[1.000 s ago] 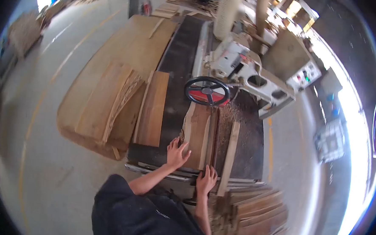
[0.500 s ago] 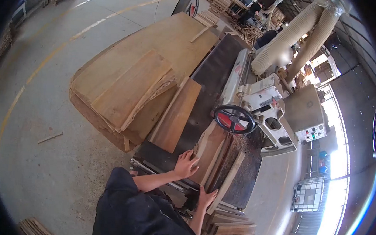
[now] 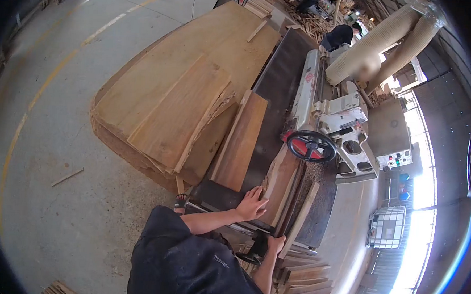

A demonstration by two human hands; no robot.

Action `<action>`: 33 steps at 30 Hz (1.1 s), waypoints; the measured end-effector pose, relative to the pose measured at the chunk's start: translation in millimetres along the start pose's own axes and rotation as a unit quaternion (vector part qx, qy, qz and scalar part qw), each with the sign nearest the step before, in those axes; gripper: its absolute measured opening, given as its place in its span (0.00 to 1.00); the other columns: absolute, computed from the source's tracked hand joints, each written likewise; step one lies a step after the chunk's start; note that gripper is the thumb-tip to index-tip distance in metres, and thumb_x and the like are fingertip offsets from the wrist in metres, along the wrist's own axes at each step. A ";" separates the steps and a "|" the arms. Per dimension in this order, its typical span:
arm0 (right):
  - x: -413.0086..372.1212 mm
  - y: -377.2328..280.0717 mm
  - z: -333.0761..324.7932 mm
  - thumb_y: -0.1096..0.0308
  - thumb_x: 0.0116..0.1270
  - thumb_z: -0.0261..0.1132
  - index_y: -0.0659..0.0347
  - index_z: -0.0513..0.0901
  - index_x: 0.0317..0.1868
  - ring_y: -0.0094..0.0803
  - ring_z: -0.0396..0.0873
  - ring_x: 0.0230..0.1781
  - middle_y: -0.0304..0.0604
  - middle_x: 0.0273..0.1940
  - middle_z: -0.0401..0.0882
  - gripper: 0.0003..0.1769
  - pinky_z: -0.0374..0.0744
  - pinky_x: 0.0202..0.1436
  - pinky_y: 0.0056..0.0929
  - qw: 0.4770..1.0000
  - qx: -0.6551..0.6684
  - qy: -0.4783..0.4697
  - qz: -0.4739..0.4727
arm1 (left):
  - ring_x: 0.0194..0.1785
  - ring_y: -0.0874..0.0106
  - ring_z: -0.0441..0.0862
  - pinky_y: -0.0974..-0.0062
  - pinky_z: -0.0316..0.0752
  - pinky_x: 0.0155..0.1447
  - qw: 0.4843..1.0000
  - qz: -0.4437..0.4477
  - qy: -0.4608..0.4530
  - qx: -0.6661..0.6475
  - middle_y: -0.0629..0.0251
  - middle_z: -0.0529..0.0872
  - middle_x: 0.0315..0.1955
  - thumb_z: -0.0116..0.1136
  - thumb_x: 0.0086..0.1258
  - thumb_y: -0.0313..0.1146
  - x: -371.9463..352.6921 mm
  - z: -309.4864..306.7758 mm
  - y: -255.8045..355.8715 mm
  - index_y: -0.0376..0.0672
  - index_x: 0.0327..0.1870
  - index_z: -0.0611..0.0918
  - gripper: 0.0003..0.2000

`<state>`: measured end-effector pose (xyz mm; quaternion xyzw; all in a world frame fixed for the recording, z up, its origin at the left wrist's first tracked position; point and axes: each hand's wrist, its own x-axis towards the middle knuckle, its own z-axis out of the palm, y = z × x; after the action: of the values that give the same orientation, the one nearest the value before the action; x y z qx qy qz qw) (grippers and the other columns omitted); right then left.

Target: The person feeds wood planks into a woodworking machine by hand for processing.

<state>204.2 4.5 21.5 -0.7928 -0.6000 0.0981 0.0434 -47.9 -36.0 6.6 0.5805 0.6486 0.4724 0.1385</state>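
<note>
A wooden board (image 3: 283,179) with a rough bark edge lies lengthwise on the dark machine table (image 3: 275,85). My left hand (image 3: 252,204) rests on its near left side, fingers stretched out over the wood. Down at the table's front edge, my right hand (image 3: 276,245) is by the board's near end, beside a dark rail (image 3: 292,198). Its fingers look bent, but what they grip is hidden. A narrow wood strip (image 3: 302,217) lies just right of that hand. Beyond the board stands a black handwheel (image 3: 311,146) with a red part behind it.
Left of my hands another board (image 3: 241,142) lies on the table. A large wooden panel stack (image 3: 143,83) with rough planks (image 3: 181,112) on top stands further left. Cut pieces (image 3: 305,284) are piled at lower right. A person (image 3: 337,38) is behind the machine, near ribbed hoses (image 3: 377,42).
The camera view has shifted, so the scene sits further right. Both hands keep nearly the same places against the board and table. More of the black part under the table's front edge shows.
</note>
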 end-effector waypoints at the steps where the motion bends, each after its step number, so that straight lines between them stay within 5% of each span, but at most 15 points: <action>1: 2.6 2.5 0.3 0.54 0.42 0.87 0.68 0.75 0.59 0.60 0.85 0.55 0.62 0.51 0.87 0.47 0.82 0.62 0.50 1.000 -0.004 0.002 0.001 | 0.79 0.38 0.60 0.41 0.63 0.75 1.000 -0.001 0.000 -0.004 0.34 0.63 0.75 0.68 0.68 0.44 -2.1 -3.5 -2.9 0.46 0.64 0.82 0.25; 14: 0.7 -10.5 -20.7 0.55 0.36 0.89 0.67 0.83 0.55 0.49 0.88 0.52 0.55 0.49 0.90 0.45 0.84 0.58 0.44 0.996 0.051 -0.067 -0.007 | 0.81 0.39 0.55 0.45 0.60 0.80 0.984 0.085 -0.154 -0.033 0.34 0.59 0.77 0.67 0.71 0.49 -6.9 -31.1 -27.0 0.41 0.69 0.79 0.30; 20: -4.8 -11.1 -25.7 0.53 0.35 0.88 0.64 0.81 0.57 0.55 0.86 0.55 0.57 0.52 0.88 0.47 0.83 0.62 0.47 0.998 0.006 -0.058 0.015 | 0.84 0.39 0.49 0.42 0.55 0.81 0.981 0.081 -0.177 0.000 0.34 0.56 0.79 0.74 0.60 0.61 -3.8 -45.2 -12.6 0.43 0.75 0.74 0.45; 30: -35.9 -5.0 -8.2 0.53 0.54 0.83 0.70 0.72 0.68 0.58 0.78 0.65 0.63 0.63 0.79 0.47 0.77 0.67 0.49 0.996 0.084 0.037 0.001 | 0.86 0.44 0.45 0.44 0.49 0.84 0.961 0.033 -0.216 0.171 0.37 0.49 0.83 0.63 0.63 0.73 -0.3 -23.4 -4.5 0.48 0.84 0.60 0.54; 33: -45.7 -8.8 -9.0 0.53 0.55 0.82 0.70 0.72 0.69 0.57 0.79 0.62 0.60 0.59 0.80 0.47 0.78 0.65 0.50 0.993 0.072 0.084 -0.035 | 0.85 0.43 0.52 0.47 0.53 0.83 0.968 0.059 -0.179 0.164 0.35 0.55 0.81 0.68 0.60 0.68 0.4 -24.5 -2.3 0.47 0.82 0.65 0.52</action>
<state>185.9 -36.5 36.7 -0.7717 -0.6128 0.0727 0.1540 -67.3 -46.4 17.6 0.7077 0.6464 0.2550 0.1273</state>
